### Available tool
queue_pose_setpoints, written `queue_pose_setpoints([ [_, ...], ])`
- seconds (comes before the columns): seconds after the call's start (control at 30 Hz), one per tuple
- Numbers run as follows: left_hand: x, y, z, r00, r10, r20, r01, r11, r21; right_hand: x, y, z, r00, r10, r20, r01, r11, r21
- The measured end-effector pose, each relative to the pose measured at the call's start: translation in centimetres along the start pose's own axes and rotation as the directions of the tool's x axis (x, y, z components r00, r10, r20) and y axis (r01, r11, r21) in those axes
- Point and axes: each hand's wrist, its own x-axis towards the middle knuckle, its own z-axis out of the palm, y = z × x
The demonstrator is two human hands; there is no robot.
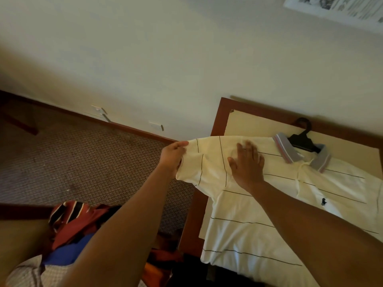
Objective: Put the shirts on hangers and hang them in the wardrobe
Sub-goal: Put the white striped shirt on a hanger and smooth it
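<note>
A cream polo shirt (269, 214) with thin dark horizontal stripes lies face up on the desk (222, 119), its soft knit fabric spread flat over the pale top inside the reddish-brown wooden border. A black plastic hanger (301, 139) sits in the neck opening, hook pointing toward the wall, between the wings of the grey collar (319, 162) with its pink and white edging. A small dark horse logo shows on the chest.

The left hand (173, 156) pinches the end of one short sleeve between curled fingers and thumb, holding it out past the desk edge. The right hand (247, 164) lies flat on the shoulder area with fingers spread and straight, pressing the cloth down.

At the lower left, a heap of other shirts (70, 222) lies crumpled: one rust-red with dark and white stripes, one blue, one finely checked. Patterned brown carpet (83, 162) covers the floor.
</note>
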Motion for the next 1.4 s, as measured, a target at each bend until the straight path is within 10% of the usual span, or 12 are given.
queue_pose_setpoints([
  [0.2,0.6,-0.2,2.1,0.865,0.387,-0.319,-0.107,0.763,0.637,-0.3,1.6,-0.4,0.998,-0.037,-0.056,0.039,0.999,0.028],
  [0.3,-0.6,-1.3,5.7,0.856,0.513,0.065,-0.306,0.402,0.863,-1.4,3.3,0.1,0.995,0.028,-0.095,-0.028,1.000,-0.004],
  [0.43,-1.0,-4.1,9.6,0.792,0.309,0.527,-0.521,-0.109,0.847,-3.0,6.7,0.4,0.990,0.111,-0.087,-0.110,0.994,0.016],
  [0.6,-2.6,-4.9,14.7,0.890,0.363,0.277,-0.298,0.003,0.954,-3.9,11.8,-0.9,0.974,0.151,-0.171,-0.133,0.985,0.114],
  [0.93,-6.5,-9.0,30.9,0.820,0.395,0.414,-0.455,0.012,0.890,2.6,23.2,-5.6,0.982,0.022,-0.188,-0.011,0.998,0.057],
  [1.17,-5.1,-11.7,31.8,0.819,0.464,0.337,-0.378,-0.006,0.926,8.0,23.7,-6.3,0.978,-0.205,0.025,0.207,0.976,-0.069],
  [1.4,-5.2,-11.8,31.6,0.796,0.492,0.352,-0.399,-0.011,0.917,9.8,24.2,-7.2,0.936,-0.347,-0.059,0.307,0.887,-0.345],
])
